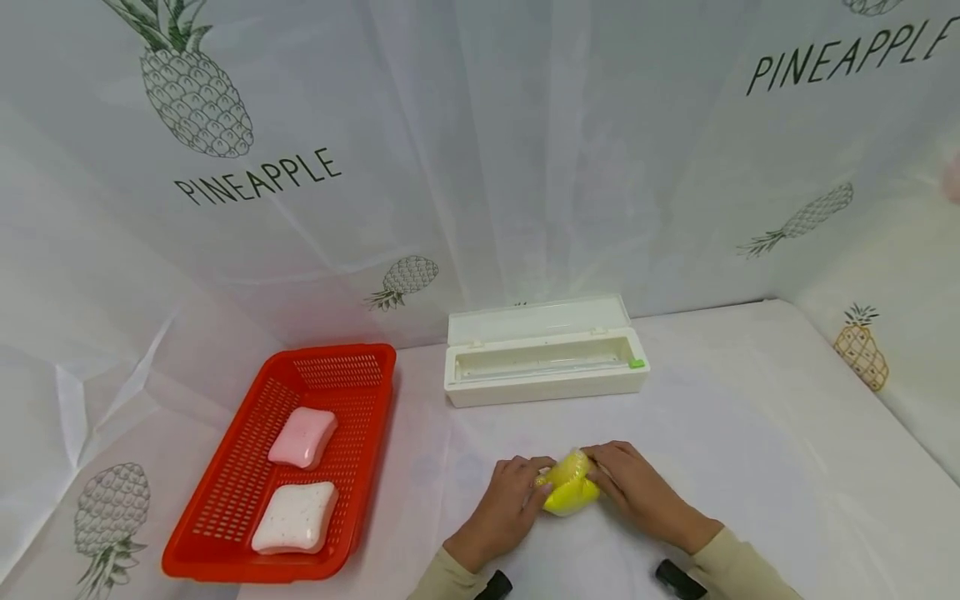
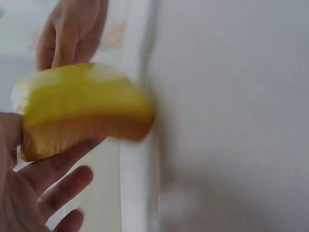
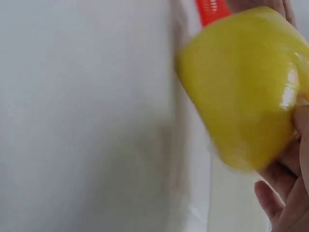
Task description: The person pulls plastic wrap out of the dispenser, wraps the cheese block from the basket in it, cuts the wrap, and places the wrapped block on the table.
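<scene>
In the head view, a yellow soap bar (image 1: 572, 493) wrapped in shiny clear plastic film is held between both hands near the front of the table. My left hand (image 1: 512, 502) grips its left end, the thumb on the near side and fingers beyond. At the other end my right hand (image 1: 637, 492) pinches the film-covered bar. Seen from the left wrist, the wrapped bar (image 2: 87, 104) is tilted and slightly blurred, the left fingers beneath it. The right wrist view shows its broad yellow face (image 3: 241, 87), with the right thumb and fingers at its edge.
A red basket (image 1: 369, 467) on the left holds a pink soap bar (image 1: 303, 437) and a white soap bar (image 1: 296, 518). Behind the hands stands a long white cling film dispenser (image 1: 547, 389), its lid raised. A pineapple-print cloth (image 1: 525, 167) hangs behind the white table (image 1: 750, 467).
</scene>
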Demonstrator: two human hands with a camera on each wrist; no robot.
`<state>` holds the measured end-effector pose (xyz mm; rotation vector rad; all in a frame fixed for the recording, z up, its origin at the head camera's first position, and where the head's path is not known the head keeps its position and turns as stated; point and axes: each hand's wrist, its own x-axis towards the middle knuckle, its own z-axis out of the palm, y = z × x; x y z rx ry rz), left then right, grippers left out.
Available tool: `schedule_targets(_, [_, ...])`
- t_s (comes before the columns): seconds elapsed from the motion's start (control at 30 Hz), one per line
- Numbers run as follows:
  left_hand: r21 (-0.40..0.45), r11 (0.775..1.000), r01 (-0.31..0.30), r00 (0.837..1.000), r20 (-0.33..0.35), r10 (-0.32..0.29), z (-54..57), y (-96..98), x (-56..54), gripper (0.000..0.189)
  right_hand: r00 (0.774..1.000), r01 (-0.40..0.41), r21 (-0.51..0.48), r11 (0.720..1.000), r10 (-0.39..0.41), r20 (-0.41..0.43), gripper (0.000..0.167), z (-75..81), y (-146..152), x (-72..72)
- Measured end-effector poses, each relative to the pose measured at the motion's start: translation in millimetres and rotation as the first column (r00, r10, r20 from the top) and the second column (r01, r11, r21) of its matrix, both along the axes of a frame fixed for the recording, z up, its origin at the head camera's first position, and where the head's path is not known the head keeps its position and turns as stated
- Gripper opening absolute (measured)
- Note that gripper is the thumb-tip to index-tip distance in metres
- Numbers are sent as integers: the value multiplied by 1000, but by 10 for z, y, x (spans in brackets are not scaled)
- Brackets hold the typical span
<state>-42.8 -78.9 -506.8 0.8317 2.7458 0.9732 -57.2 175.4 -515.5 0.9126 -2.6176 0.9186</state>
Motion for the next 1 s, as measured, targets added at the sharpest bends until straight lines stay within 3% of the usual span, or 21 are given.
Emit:
schedule_targets(0.1, [83, 996, -31, 985, 173, 16, 21, 3, 1, 37, 987, 49, -11, 999, -46, 157, 23, 103, -55, -17])
schedule_targets(0.2, [72, 995, -74, 970, 239, 55, 7, -1, -6, 36, 958, 71, 21, 997, -75, 276, 17, 168, -109, -75])
schedule_targets(0.3, [21, 993, -117, 972, 205, 111, -54, -14, -28, 35, 961, 84, 80, 993, -102, 257, 14, 164, -182, -141])
schedule_targets(0.4, [-5, 987, -160, 978, 137, 159, -123, -15, -38, 41, 984, 119, 119, 986, -133, 118, 11, 121, -253, -190])
schedule_targets(0.5, [-12, 985, -172, 982, 79, 172, -162, -10, -28, 54, 985, 173, 124, 977, -175, 8, 11, 78, -287, -206])
schedule_targets(0.63, [-37, 989, -145, 987, 61, 147, -164, -26, -13, 57, 978, 197, 156, 968, -205, 41, 35, 43, -232, -131])
schedule_targets(0.83, [-104, 990, -99, 992, 70, 107, -157, -93, -29, 62, 987, 134, 215, 967, -149, 54, 86, -25, -72, 75])
schedule_targets(1.0, [-123, 990, -70, 997, 35, 75, -155, -106, -52, 70, 989, 113, 181, 977, -128, 73, 98, -82, -27, 140])
